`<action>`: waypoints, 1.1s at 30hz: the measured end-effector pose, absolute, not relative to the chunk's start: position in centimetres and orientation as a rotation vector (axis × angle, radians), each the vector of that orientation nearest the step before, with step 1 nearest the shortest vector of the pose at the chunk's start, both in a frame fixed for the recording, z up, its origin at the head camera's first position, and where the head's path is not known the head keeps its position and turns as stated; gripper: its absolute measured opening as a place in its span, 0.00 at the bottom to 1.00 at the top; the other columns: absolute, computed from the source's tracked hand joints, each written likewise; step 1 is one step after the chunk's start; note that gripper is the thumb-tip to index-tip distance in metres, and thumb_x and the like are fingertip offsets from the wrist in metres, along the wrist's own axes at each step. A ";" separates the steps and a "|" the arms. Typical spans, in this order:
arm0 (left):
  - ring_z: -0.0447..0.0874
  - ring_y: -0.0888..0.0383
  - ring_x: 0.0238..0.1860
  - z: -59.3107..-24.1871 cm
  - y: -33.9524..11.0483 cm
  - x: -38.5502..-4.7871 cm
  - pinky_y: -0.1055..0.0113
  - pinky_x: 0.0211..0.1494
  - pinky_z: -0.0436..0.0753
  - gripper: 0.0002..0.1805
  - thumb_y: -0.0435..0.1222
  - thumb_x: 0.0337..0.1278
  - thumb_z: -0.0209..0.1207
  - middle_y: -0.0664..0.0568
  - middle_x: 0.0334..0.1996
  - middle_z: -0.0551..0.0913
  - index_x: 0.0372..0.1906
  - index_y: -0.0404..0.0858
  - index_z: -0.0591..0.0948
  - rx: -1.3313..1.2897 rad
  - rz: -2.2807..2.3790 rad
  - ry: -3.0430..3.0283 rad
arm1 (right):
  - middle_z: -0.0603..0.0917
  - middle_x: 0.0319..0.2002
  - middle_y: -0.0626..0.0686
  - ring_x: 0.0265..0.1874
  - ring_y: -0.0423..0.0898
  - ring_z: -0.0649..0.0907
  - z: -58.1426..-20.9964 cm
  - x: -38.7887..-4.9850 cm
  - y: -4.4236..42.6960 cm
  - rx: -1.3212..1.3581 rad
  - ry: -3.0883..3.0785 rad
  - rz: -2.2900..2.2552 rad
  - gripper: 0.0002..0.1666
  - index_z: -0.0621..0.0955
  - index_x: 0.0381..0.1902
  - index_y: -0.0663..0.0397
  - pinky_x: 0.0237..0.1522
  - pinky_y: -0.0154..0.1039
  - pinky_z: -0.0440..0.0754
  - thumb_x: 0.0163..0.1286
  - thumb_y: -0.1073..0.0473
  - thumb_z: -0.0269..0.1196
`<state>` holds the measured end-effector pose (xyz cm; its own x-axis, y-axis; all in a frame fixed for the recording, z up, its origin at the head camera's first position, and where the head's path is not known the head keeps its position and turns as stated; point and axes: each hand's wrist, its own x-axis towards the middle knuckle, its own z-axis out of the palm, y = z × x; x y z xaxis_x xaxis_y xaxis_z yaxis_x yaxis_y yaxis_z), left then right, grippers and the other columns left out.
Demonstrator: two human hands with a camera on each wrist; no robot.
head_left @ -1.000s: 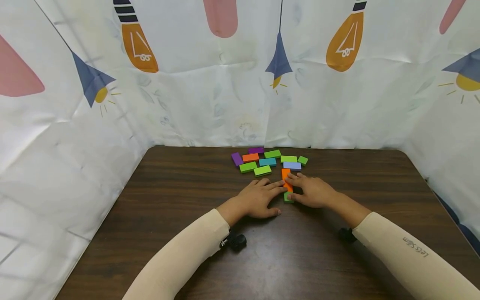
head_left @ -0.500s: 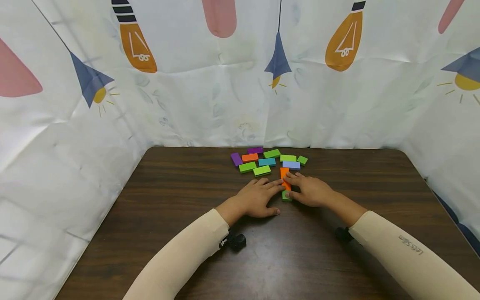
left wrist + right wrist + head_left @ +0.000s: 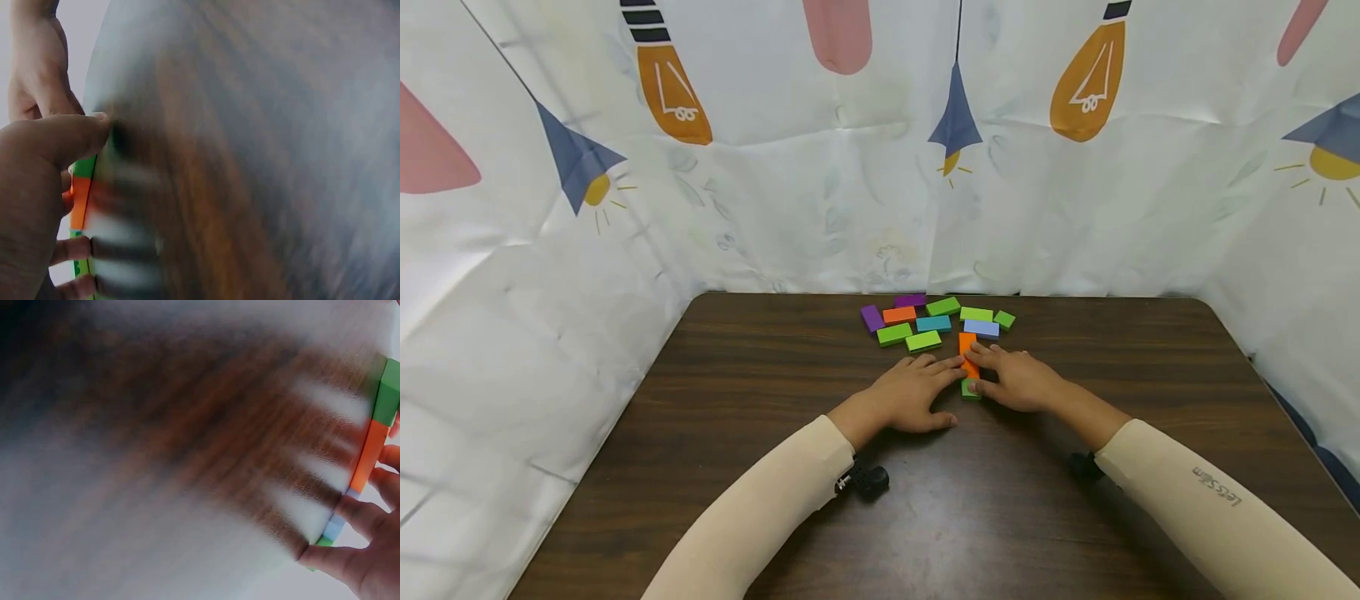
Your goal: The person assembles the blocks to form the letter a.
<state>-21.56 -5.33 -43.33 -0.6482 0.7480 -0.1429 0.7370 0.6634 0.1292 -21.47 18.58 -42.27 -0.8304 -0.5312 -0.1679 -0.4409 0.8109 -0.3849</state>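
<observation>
An orange block (image 3: 967, 343) lies lengthwise away from the person, with a small green block (image 3: 971, 394) at its near end. My left hand (image 3: 904, 393) is spread low over the table, its fingertips at the left side of the orange block and the thumb apart. From the right, my right hand (image 3: 1018, 381) reaches in with extended fingers at the orange block and the thumb at the green one. The left wrist view shows part of my left hand (image 3: 28, 187) close up. In the right wrist view the orange block (image 3: 370, 453) and green block (image 3: 387, 394) meet end to end.
Just beyond the orange block lies a periwinkle block (image 3: 982, 329). Behind and left are a teal block (image 3: 933, 323), a purple block (image 3: 872, 318), another orange block (image 3: 898, 316) and several green ones. The brown table (image 3: 737, 500) ends at a white patterned curtain (image 3: 850, 208).
The orange and small green blocks have shifted slightly left with my right hand. My left hand has barely moved, and the other blocks lie as before.
</observation>
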 end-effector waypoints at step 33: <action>0.52 0.49 0.79 -43.9 -5.5 -25.9 0.43 0.77 0.51 0.38 0.58 0.74 0.51 0.54 0.81 0.56 0.81 0.47 0.61 0.881 0.033 2.923 | 0.59 0.78 0.60 0.74 0.67 0.62 -42.3 -21.7 18.6 -0.761 2.718 -0.526 0.40 0.65 0.78 0.57 0.64 0.77 0.58 0.78 0.42 0.58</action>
<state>-25.95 -5.53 -43.86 -0.8299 0.5524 -0.0782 0.5504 0.8336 0.0463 -21.70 18.57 -42.32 -0.8257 -0.5415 -0.1578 -0.4437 0.7963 -0.4112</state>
